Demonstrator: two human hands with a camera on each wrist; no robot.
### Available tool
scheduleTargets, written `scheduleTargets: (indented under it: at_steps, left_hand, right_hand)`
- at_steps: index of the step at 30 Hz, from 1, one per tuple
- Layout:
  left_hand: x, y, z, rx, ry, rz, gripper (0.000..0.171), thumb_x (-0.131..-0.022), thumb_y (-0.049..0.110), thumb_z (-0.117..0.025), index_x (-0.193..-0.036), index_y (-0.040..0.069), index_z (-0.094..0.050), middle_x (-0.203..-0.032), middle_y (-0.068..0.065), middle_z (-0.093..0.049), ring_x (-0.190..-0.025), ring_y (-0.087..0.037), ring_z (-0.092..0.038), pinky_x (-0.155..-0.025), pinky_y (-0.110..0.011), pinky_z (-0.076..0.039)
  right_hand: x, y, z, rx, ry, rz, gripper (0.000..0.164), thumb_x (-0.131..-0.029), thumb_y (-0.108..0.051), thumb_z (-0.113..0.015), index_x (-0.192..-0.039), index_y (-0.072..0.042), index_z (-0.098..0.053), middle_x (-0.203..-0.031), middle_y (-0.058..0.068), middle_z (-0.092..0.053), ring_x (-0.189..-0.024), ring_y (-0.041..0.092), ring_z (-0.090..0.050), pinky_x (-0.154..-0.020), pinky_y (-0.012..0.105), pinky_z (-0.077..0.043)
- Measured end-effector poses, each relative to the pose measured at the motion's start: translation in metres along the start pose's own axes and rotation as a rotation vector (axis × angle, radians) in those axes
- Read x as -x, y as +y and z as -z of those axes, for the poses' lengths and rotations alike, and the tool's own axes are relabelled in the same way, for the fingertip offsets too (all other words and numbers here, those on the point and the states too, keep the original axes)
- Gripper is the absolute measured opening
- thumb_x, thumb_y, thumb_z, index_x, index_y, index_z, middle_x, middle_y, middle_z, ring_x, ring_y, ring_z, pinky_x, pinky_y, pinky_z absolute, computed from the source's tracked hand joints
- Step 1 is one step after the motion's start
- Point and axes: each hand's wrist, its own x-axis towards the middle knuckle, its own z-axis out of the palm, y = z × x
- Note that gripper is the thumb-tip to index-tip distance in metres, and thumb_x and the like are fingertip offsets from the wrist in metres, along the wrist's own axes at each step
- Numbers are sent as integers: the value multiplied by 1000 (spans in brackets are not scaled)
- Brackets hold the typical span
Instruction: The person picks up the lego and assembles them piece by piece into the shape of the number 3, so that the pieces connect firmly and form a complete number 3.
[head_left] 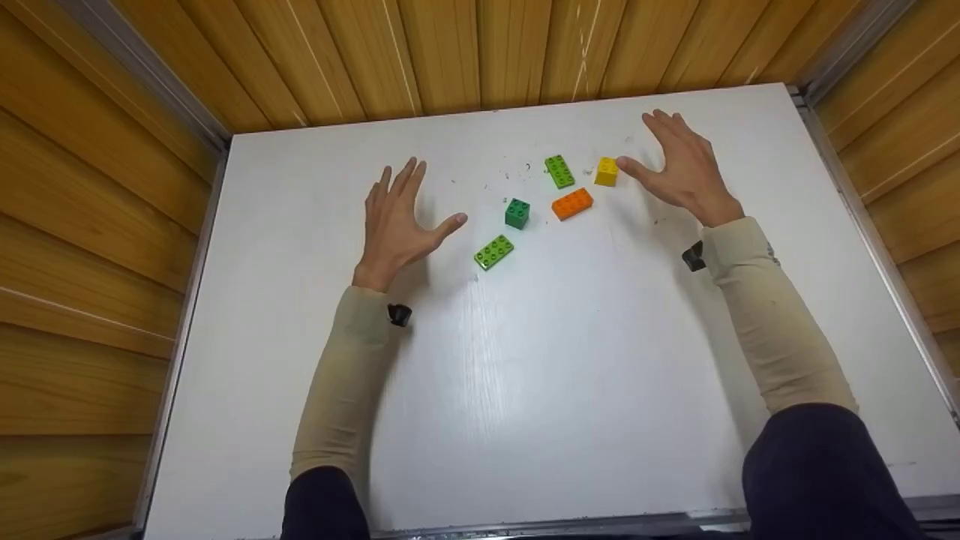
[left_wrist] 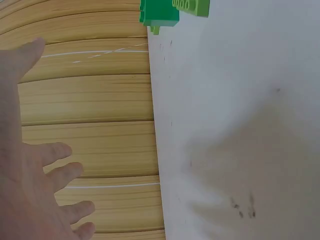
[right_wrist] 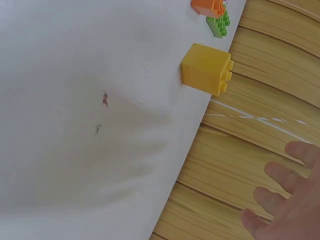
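Note:
My left hand (head_left: 397,225) hovers over the table with fingers spread and holds nothing. Closest to its thumb are a dark green building block (head_left: 517,214) and a light green block (head_left: 493,253), both apart from it. My right hand (head_left: 686,169) is likewise spread and holds nothing; in the head view its thumb tip appears beside a yellow block (head_left: 607,172). The right wrist view shows a gap between that yellow block (right_wrist: 205,69) and the fingers (right_wrist: 282,176). Between the hands lie an orange block (head_left: 572,204) and a second light green block (head_left: 559,172).
The blocks lie loose on a white table (head_left: 540,375) with small dark marks on its surface. Wood-plank walls (head_left: 480,56) stand behind it and at both sides. A metal frame edge (head_left: 184,330) runs along the left side.

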Motion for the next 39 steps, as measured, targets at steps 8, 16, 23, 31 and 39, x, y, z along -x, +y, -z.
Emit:
scheduleTargets:
  at_steps: [8,16,23,31,39]
  left_hand:
    - [11,8,-21,40,-24,-62,110,-83,82,-65,-167,16,-39,-173,-6,-37,-162,-39,-27,-132,-58,-17]
    - [20,16,-39,36,-94,-82,110,-82,79,-71,-165,13,-42,-169,-6,-44,-155,-35,-37,-128,-58,-26]
    - [26,22,-53,47,-151,-105,108,-81,77,-75,-163,12,-45,-166,-6,-47,-151,-34,-41,-124,-58,-33]
    - [29,28,-66,58,-219,-88,93,-88,64,-79,-159,10,-50,-158,-8,-54,-142,-33,-48,-118,-50,-40]
    - [32,35,-72,80,-238,-24,73,-91,50,-83,-149,10,-62,-146,-7,-61,-133,-29,-50,-114,-44,-42]
  right_hand:
    - [4,-5,-16,-62,13,46,94,-98,-67,-62,-170,-16,-31,-178,11,-25,-166,36,-14,-132,64,-12]
    - [2,-10,-29,-106,-11,46,95,-97,-68,-62,-170,-16,-29,-178,8,-24,-167,33,-14,-133,62,-11]
    - [-5,-2,-37,-208,-77,-40,99,-96,-67,-66,-172,-21,-22,-180,4,-17,-167,31,-13,-134,58,-11]
    - [-13,6,-43,-310,-129,-91,98,-97,-64,-69,-172,-21,-23,-180,5,-17,-167,31,-13,-135,55,-11]
    - [-18,12,-50,-369,-150,-114,91,-101,-54,-70,-171,-17,-25,-179,9,-20,-166,32,-17,-135,53,-14]
